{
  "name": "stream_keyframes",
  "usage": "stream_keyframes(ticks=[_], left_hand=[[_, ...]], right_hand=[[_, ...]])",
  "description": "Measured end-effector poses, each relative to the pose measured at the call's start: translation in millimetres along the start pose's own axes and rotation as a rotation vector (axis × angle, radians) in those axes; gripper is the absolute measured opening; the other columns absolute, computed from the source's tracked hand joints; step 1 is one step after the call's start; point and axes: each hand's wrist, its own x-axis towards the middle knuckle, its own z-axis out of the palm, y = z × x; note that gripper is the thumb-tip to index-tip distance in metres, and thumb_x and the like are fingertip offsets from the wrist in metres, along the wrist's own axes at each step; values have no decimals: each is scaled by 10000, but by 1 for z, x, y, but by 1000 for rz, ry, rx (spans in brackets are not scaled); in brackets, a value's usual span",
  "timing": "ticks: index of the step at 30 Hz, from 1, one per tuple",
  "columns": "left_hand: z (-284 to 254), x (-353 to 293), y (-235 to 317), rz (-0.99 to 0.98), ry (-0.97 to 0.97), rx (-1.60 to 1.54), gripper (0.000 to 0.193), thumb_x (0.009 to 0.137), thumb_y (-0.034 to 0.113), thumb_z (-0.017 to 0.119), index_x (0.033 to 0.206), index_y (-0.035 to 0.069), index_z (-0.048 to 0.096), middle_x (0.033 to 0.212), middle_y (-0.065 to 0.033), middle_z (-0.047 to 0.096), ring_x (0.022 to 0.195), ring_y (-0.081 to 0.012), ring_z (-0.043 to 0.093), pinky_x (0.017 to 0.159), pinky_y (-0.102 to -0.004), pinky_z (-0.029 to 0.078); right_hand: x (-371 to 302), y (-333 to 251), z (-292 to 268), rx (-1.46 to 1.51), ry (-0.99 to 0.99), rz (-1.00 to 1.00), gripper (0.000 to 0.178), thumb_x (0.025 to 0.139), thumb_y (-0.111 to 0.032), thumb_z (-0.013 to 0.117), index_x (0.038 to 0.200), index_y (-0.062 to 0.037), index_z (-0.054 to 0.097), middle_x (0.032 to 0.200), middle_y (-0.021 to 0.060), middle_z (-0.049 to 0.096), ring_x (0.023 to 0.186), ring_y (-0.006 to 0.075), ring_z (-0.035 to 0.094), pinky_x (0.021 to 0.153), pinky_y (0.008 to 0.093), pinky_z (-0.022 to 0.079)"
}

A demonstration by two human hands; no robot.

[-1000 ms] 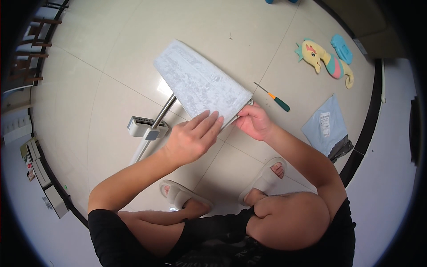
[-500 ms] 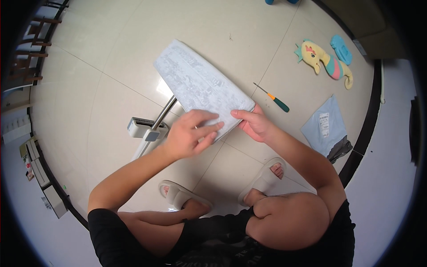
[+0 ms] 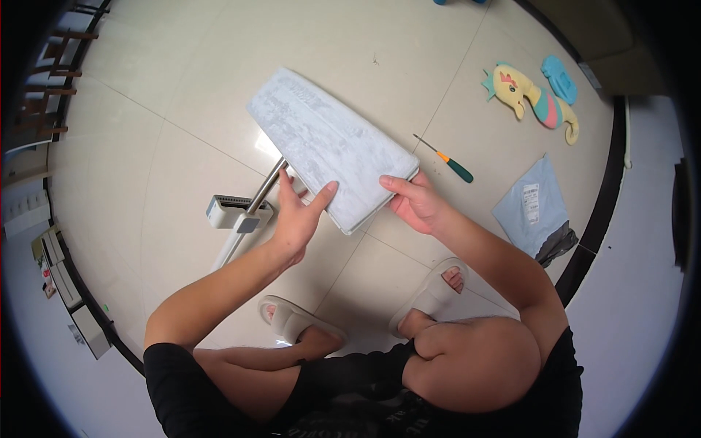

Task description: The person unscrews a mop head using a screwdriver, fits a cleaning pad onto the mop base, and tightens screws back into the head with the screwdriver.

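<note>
A flat, tapering padded board (image 3: 328, 142) with a mottled grey-white cover is tilted out in front of me, its narrower end away from me. At its near right corner my right hand (image 3: 415, 203) is closed, thumb on top and fingers underneath. My left hand (image 3: 301, 219) grips the near left edge, its thumb over the cover and its other fingers partly hidden beneath. Below the left edge a metal pole (image 3: 267, 185) runs down to a white and grey fitting (image 3: 248, 223). The pole's upper end is hidden by the board.
To the right on the tiled floor lie a screwdriver (image 3: 457, 169) with a green and orange handle, a blue-grey mailing bag (image 3: 537, 197), a yellow seahorse plush (image 3: 544, 106) and a light-blue plastic item (image 3: 559, 80). My sandalled feet (image 3: 431, 296) are below. Wooden chairs (image 3: 55, 91) stand far left.
My left hand has moved from above the cover to the board's left edge and taken hold there. The board has shifted slightly left. My right hand keeps its grip.
</note>
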Motion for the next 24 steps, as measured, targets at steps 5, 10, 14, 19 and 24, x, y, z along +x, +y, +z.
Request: stream_keyframes(ticks=[5, 10, 14, 19, 24], left_hand=[[1, -24, 40, -542, -323, -362, 705, 978, 648, 554, 1235, -7, 589, 1015, -103, 703, 890, -181, 686, 805, -314, 547], [0, -29, 40, -638, -480, -535, 521, 1014, 574, 552, 934, 72, 665, 742, -11, 665, 638, -124, 638, 601, -249, 537], [-1, -28, 34, -562, -513, -529, 518, 1004, 537, 608, 972, 22, 656, 745, -23, 644, 618, -107, 609, 607, -236, 520], [2, -30, 27, -533, -466, -456, 515, 1001, 536, 611, 933, 29, 674, 726, -23, 645, 631, -117, 615, 615, -247, 522], [-7, -25, 15, -572, -546, -491, 509, 1018, 524, 587, 1053, 21, 661, 806, -52, 677, 665, -149, 653, 651, -272, 546]], right_hand=[[-3, -6, 14, -345, 19, 38, 447, 952, -232, 723, 1305, -42, 525, 1034, 69, 686, 807, 147, 679, 607, 284, 538], [0, -11, 22, -498, 106, 181, 286, 974, -304, 684, 1116, -79, 581, 748, 5, 614, 534, 87, 557, 430, 234, 371], [1, -11, 23, -451, 148, 195, 245, 975, -326, 681, 948, -91, 620, 624, -16, 574, 509, 87, 536, 436, 248, 365], [0, 0, 15, -423, 160, 219, 236, 984, -273, 662, 1085, -67, 603, 729, 17, 606, 534, 103, 545, 453, 265, 398], [0, 5, 15, -370, 136, 181, 285, 984, -226, 657, 1192, -57, 562, 890, 46, 646, 564, 107, 562, 456, 270, 410]])
